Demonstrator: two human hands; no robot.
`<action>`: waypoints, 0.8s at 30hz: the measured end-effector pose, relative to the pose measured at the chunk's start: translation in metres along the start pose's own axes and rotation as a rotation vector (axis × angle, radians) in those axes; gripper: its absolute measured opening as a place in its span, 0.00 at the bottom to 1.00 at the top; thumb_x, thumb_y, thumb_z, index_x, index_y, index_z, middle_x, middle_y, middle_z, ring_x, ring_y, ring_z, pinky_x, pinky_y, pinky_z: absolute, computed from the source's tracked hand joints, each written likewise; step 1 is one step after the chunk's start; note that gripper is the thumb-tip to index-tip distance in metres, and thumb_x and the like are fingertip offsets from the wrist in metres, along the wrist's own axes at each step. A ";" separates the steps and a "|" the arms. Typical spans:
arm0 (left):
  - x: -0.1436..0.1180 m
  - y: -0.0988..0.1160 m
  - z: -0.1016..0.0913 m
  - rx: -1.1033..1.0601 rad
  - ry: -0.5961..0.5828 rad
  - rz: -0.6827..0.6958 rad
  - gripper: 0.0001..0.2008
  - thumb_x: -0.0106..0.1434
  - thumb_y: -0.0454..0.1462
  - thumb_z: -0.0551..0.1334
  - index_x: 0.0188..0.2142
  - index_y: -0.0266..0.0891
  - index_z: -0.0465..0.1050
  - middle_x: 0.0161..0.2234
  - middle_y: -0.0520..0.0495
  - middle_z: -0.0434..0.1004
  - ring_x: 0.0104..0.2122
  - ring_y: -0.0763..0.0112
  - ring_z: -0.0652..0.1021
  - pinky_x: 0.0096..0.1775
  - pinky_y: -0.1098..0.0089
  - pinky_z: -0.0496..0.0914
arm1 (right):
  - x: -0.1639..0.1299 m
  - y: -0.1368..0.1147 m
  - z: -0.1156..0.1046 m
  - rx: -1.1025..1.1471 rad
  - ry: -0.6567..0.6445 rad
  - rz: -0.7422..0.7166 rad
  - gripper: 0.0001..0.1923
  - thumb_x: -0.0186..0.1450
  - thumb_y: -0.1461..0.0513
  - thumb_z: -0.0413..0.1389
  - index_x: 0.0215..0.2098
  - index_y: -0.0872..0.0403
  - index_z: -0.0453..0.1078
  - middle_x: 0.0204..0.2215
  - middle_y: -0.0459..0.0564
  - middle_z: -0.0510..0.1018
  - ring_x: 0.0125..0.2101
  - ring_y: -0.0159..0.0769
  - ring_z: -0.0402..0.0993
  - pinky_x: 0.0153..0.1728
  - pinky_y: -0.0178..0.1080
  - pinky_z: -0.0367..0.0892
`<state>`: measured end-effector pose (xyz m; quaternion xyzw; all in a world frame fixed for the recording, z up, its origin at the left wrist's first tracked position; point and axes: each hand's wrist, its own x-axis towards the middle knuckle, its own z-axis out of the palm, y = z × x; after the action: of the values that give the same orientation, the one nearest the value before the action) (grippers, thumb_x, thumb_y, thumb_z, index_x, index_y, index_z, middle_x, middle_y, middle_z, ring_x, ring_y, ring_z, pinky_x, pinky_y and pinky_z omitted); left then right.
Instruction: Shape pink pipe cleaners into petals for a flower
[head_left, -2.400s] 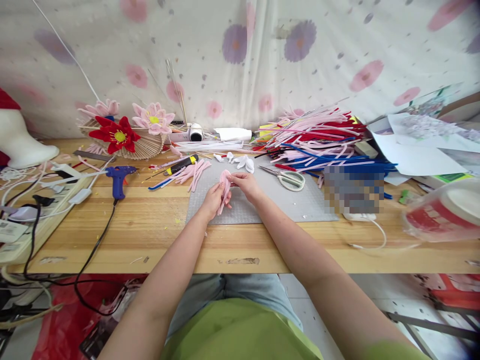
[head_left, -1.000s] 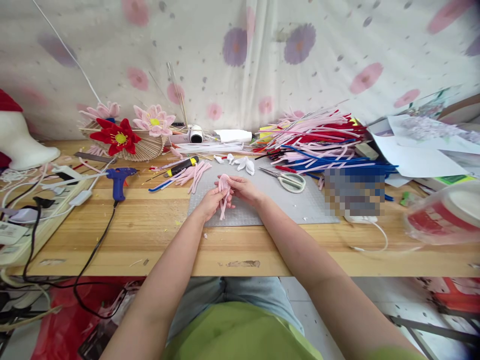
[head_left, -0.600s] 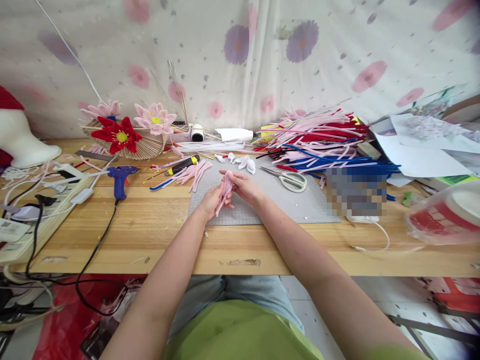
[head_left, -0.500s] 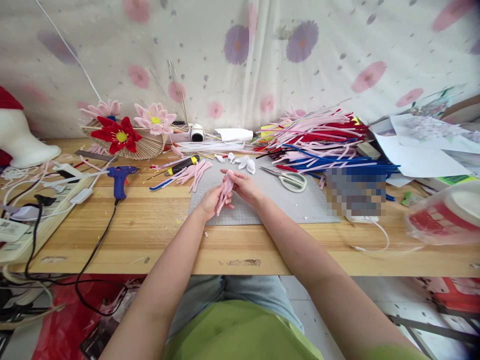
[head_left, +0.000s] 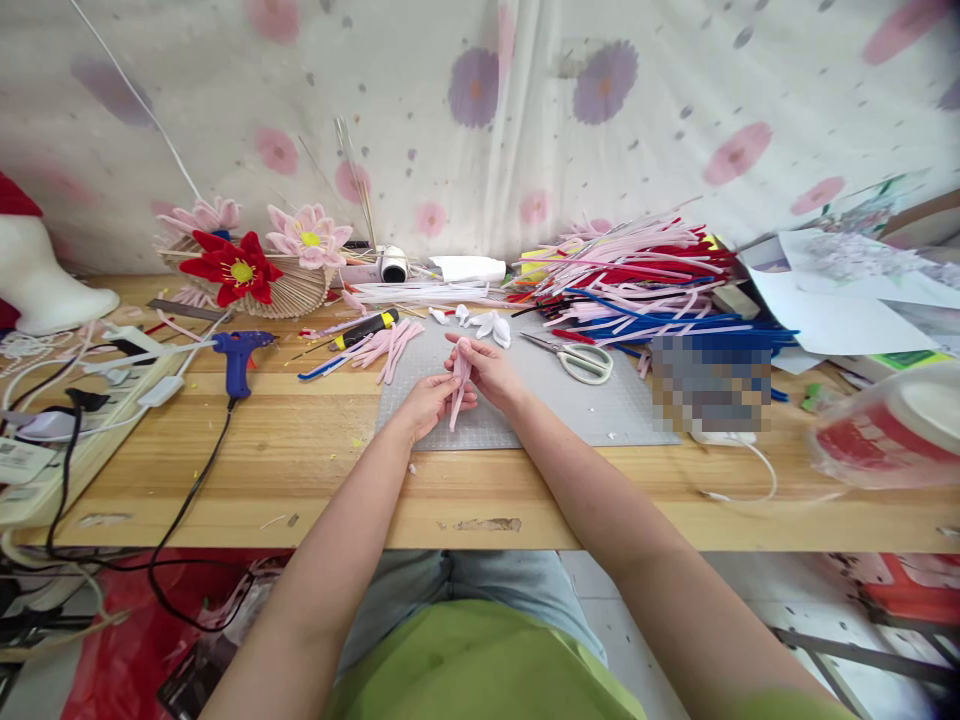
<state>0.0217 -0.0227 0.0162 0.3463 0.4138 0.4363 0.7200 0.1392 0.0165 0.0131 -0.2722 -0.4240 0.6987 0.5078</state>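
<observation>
Both my hands meet over the grey cutting mat [head_left: 622,405] at the table's middle. My left hand [head_left: 429,400] and my right hand [head_left: 487,368] together hold a small pink pipe-cleaner bundle [head_left: 459,378], which stands nearly upright between the fingers with its loose ends hanging down. My right hand pinches its upper end. White pipe-cleaner petals [head_left: 489,325] lie just beyond my hands, and loose pink pipe-cleaner pieces [head_left: 390,345] lie to the left of the mat.
Scissors [head_left: 579,358] rest on the mat to the right. A big pile of coloured pipe cleaners [head_left: 637,280] fills the back right. A blue glue gun [head_left: 237,358], a power strip [head_left: 67,420], a utility knife [head_left: 365,328] and finished flowers [head_left: 240,265] sit at left.
My hands have turned the pink bundle from a leftward tilt to nearly upright and shifted slightly right. Nothing else on the table has moved.
</observation>
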 end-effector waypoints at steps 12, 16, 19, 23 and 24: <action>0.006 -0.004 -0.003 0.012 0.071 0.094 0.05 0.54 0.32 0.59 0.28 0.29 0.71 0.19 0.53 0.67 0.19 0.82 0.69 0.36 0.67 0.72 | 0.005 -0.002 -0.018 -0.089 -0.020 0.029 0.20 0.55 0.51 0.52 0.41 0.52 0.68 0.32 0.47 0.73 0.31 0.29 0.68 0.29 0.33 0.63; 0.009 -0.004 -0.005 -0.025 0.104 0.117 0.05 0.54 0.32 0.60 0.28 0.29 0.71 0.20 0.52 0.68 0.20 0.81 0.70 0.36 0.66 0.72 | 0.005 0.000 -0.021 -0.327 -0.023 0.029 0.15 0.50 0.52 0.57 0.26 0.57 0.70 0.22 0.44 0.70 0.23 0.25 0.61 0.26 0.31 0.58; 0.010 -0.005 -0.005 -0.041 0.126 0.131 0.05 0.54 0.32 0.59 0.26 0.30 0.70 0.20 0.51 0.69 0.20 0.80 0.70 0.35 0.66 0.72 | 0.004 0.001 -0.016 -0.417 -0.016 0.012 0.15 0.49 0.53 0.58 0.21 0.58 0.70 0.19 0.44 0.68 0.20 0.23 0.58 0.23 0.31 0.54; 0.010 -0.005 -0.006 -0.047 0.098 0.133 0.04 0.54 0.32 0.60 0.26 0.30 0.69 0.20 0.52 0.68 0.19 0.82 0.69 0.35 0.66 0.72 | 0.003 0.002 -0.010 -0.446 0.026 -0.050 0.13 0.49 0.54 0.58 0.21 0.58 0.70 0.20 0.44 0.67 0.21 0.23 0.57 0.22 0.31 0.53; 0.010 -0.005 -0.006 -0.046 0.087 0.130 0.04 0.54 0.32 0.60 0.25 0.30 0.69 0.19 0.53 0.67 0.19 0.82 0.68 0.36 0.66 0.72 | 0.003 0.002 -0.009 -0.448 0.023 -0.054 0.13 0.49 0.54 0.58 0.21 0.57 0.70 0.20 0.44 0.67 0.21 0.23 0.57 0.22 0.31 0.52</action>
<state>0.0204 -0.0144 0.0064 0.3364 0.4114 0.5061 0.6793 0.1446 0.0221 0.0067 -0.3748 -0.5699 0.5701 0.4580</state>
